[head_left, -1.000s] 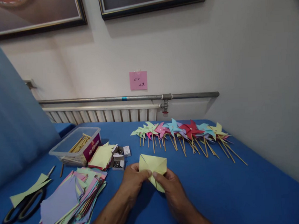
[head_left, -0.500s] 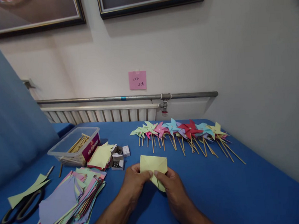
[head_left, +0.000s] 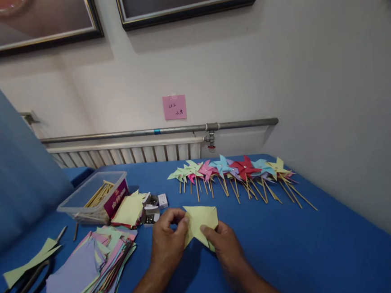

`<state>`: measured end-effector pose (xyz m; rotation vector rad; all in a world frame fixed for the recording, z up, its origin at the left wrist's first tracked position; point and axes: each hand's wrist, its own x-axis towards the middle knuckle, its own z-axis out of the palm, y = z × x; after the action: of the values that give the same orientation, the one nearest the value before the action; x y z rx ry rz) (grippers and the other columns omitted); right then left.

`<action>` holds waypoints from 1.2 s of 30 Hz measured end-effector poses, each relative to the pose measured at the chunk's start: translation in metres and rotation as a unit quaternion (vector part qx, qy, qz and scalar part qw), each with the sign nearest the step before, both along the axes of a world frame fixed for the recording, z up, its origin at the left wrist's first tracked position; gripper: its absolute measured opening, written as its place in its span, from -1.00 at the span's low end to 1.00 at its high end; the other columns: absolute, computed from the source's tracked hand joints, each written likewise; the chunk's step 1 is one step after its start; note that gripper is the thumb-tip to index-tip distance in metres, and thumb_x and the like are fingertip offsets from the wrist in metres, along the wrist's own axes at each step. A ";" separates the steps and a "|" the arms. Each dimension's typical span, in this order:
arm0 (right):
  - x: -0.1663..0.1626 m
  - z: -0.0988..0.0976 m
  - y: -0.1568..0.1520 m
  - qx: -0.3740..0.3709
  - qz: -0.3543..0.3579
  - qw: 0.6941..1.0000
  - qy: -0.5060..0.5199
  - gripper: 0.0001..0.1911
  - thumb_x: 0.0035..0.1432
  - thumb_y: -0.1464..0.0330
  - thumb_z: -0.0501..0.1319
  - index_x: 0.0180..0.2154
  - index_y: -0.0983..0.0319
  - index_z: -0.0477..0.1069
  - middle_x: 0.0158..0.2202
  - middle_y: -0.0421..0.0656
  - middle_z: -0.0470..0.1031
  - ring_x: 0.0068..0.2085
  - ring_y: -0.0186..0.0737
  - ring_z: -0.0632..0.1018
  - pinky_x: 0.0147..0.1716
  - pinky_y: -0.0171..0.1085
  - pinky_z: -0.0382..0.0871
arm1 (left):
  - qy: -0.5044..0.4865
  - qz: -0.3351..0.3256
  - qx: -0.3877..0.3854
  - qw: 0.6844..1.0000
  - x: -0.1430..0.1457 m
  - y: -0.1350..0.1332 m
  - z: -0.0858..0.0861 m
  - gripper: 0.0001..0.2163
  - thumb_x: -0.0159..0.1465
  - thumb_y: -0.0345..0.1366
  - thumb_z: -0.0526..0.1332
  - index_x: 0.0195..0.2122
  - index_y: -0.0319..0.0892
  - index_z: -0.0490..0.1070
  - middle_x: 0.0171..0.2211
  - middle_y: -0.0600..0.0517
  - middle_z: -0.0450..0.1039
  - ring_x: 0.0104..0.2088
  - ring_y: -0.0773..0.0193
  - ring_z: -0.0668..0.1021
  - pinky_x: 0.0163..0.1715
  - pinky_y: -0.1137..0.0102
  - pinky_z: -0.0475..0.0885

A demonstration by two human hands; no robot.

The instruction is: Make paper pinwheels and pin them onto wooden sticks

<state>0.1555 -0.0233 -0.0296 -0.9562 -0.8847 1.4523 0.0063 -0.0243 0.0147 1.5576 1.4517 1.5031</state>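
Between my two hands, above the blue table, is a pale yellow paper square [head_left: 203,216] with slits cut in from its corners. My left hand [head_left: 170,236] pinches the left edge between thumb and fingers, where a flap at the lower left stands apart from the rest. Gripping the right side, my right hand [head_left: 223,243] has its thumb on the front face, and its fingers are behind the paper. Two small open boxes of metal pins [head_left: 150,218] lie just left of my left hand, beside a stack of yellow paper squares [head_left: 128,208].
Finished paper pinwheels on sticks [head_left: 246,167] lie along the back. At left are a clear plastic tub [head_left: 118,198] holding wooden sticks, a heap of coloured paper scraps [head_left: 72,273] and black-handled scissors [head_left: 33,283] under a yellow-green scrap. A wall borders the right side.
My left hand has shifted left and turned, drawing the paper's lower-left flap outward from the middle. The right hand keeps its hold. The camera view has moved slightly.
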 end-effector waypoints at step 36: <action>0.002 -0.004 -0.001 0.014 0.001 1.000 -0.009 -0.66 0.03 0.13 0.51 -0.23 0.22 0.66 -0.31 -0.10 0.71 -0.31 -0.07 0.62 -0.34 -0.24 0.43 | 0.374 -0.072 0.297 0.876 -0.008 -0.001 -0.007 -0.75 0.42 -0.47 0.14 -0.33 -0.15 0.57 -0.35 -0.02 0.54 -0.33 0.21 0.52 -0.25 0.25 0.30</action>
<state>0.1578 -0.0240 -0.0335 -0.9488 -0.9176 1.4308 -0.0018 -0.0254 0.0075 2.7877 1.2179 1.3845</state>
